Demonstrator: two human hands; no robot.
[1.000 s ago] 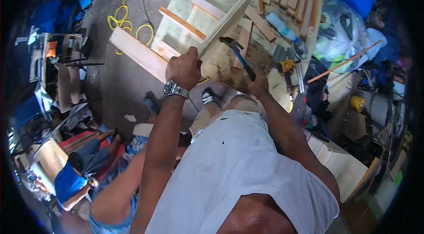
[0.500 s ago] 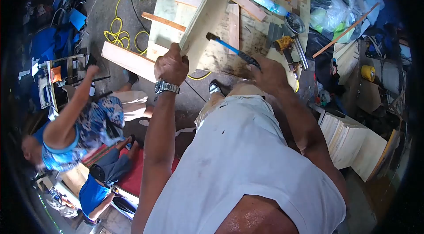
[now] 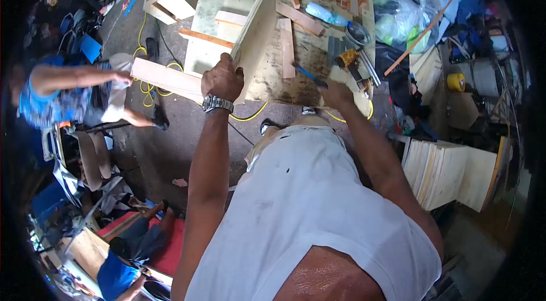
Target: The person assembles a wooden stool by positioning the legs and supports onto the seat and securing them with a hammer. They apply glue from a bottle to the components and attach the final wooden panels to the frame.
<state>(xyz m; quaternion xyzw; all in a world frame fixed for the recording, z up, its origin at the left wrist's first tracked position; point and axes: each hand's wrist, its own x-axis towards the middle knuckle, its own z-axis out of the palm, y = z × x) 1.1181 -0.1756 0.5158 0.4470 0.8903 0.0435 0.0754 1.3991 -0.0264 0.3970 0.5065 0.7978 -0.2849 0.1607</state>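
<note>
My left hand (image 3: 223, 80), with a metal watch at the wrist, is closed on the near corner of a wooden frame (image 3: 254, 19) made of plywood panels and cross strips. A pale board (image 3: 165, 78) juts out to the left from that corner. In my right hand (image 3: 336, 95) is a hammer (image 3: 309, 72) with a blue shaft and dark grip, held low over the workbench's near edge. Its head points up and left, blurred and small. Loose wood strips (image 3: 288, 48) lie on the workbench (image 3: 264, 82) beyond the hammer.
A yellow drill (image 3: 348, 57), a plastic bottle (image 3: 327, 14) and more strips lie on the bench. At left, another person (image 3: 62, 88) reaches toward the pale board's end. A yellow cord (image 3: 250, 117) runs over the floor. Stacked panels (image 3: 438, 170) stand at right.
My right hand and the hammer have moved lower, away from the frame. My left hand keeps its hold. The other person has moved up the left side, an arm now stretched toward the board.
</note>
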